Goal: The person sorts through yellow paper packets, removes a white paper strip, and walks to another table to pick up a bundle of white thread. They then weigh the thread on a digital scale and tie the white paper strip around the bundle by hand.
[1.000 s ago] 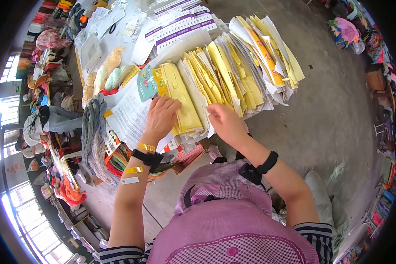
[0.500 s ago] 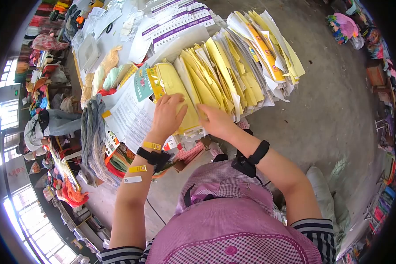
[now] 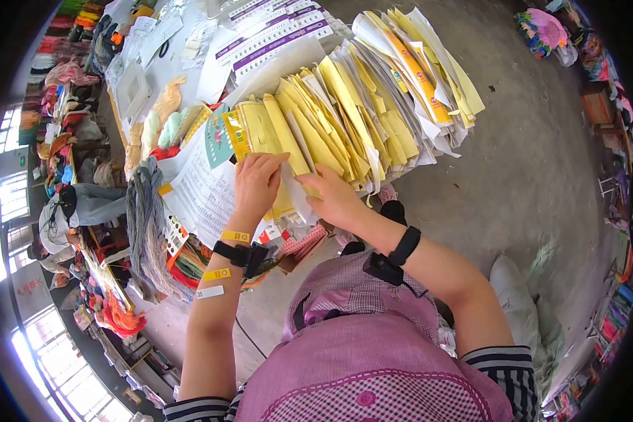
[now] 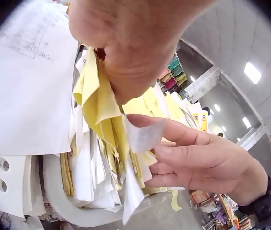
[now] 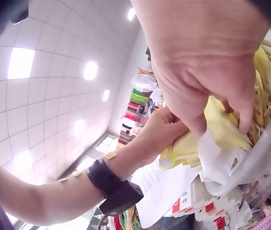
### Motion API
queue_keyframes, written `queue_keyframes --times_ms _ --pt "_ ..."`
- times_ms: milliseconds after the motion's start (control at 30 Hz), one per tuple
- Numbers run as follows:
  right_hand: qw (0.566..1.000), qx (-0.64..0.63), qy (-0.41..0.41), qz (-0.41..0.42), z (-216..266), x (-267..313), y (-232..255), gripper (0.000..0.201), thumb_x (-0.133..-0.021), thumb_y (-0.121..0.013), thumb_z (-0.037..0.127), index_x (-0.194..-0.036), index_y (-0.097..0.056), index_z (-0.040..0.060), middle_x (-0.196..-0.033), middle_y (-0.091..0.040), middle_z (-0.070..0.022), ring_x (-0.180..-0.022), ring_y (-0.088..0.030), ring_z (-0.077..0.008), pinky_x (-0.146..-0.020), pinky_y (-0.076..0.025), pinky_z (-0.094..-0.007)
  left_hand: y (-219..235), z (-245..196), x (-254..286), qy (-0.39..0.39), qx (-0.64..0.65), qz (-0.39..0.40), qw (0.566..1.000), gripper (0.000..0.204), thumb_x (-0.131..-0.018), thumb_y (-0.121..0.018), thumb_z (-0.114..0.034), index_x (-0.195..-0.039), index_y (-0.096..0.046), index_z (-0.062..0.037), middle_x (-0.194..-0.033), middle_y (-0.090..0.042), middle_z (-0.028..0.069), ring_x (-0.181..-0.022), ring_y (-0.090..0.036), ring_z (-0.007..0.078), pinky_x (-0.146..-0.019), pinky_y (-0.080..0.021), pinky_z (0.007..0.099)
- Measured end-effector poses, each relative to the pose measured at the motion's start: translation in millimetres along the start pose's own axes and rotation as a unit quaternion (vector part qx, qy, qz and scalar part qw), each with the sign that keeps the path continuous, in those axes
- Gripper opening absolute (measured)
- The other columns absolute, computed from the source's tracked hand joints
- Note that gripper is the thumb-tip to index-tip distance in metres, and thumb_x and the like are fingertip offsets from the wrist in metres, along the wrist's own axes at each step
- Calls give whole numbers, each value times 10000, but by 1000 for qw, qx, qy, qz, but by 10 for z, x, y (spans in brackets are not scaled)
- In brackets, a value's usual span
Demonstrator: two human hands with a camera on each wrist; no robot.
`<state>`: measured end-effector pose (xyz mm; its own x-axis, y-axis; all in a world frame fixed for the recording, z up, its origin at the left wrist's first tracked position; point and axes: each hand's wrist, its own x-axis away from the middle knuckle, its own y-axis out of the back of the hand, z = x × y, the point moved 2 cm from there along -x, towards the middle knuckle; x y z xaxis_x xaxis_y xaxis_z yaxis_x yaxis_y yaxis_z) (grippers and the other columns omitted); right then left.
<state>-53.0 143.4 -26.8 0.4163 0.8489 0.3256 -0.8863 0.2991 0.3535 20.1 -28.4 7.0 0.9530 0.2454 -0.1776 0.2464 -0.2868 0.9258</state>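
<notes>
Yellow paper envelopes (image 3: 334,112) and white sheets stand packed on edge in a row, in a pale plastic bin (image 4: 61,191). My left hand (image 3: 255,186) grips yellow envelopes at the row's left end, its thumb hidden among them. Just right of it, my right hand (image 3: 335,199) pinches a white paper sheet (image 4: 145,136) between thumb and fingers. In the right wrist view that sheet (image 5: 212,153) hangs below the fingertips, beside a yellow envelope. The two hands are close together at the near edge of the row.
Left of the bin lie a written sheet (image 3: 204,190), a teal card (image 3: 219,144) and hanks of grey yarn (image 3: 144,218). Purple-striped cards (image 3: 281,46) and a clear plastic tray (image 3: 130,91) lie farther back. A pink box (image 3: 302,239) is low in front.
Both hands have shifted slightly left along the row. Envelopes at the left end now lean apart, with a white sheet showing between them under the right hand.
</notes>
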Motion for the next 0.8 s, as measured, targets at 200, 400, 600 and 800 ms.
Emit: queue_keyframes --times_ms 200,400,600,800 --pt "987 -24 106 -116 -198 -72 -8 408 -809 -650 112 -1210 -596 62 -1302 -521 -219 -1149 -564 -394 -971 -463 -431 15 -40 8 -48 -50 57 996 331 -796 -645 -57 -1102 -704 -167 -994 -661 26 -1022 -586 247 -911 -416 403" --pt "995 -63 50 -64 -171 -94 38 356 -835 -659 144 -1172 -590 54 -1195 -616 -159 -1086 -611 -339 -940 -481 -391 16 -174 -94 -63 -125 95 986 449 -817 -615 -71 -1234 -617 -236 -1111 -611 14 -1059 -557 229 -951 -381 419" --pt "994 -41 26 -99 -236 -86 70 393 -842 -643 158 -1194 -559 5 -1163 -641 -200 -1095 -616 -355 -939 -485 -406 -39 -144 -100 -56 -98 77 991 445 -814 -607 -68 -1219 -629 -250 -1252 -575 31 -1102 -547 232 -979 -369 429" --pt "989 -30 47 -138 -289 -82 86 384 -809 -661 139 -1144 -554 -14 -1104 -641 -245 -1034 -622 -408 -912 -487 -458 -41 -148 -88 -141 -136 105 975 295 -774 -610 -61 -1054 -643 -150 -1296 -586 14 -1255 -510 218 -1144 -282 478"
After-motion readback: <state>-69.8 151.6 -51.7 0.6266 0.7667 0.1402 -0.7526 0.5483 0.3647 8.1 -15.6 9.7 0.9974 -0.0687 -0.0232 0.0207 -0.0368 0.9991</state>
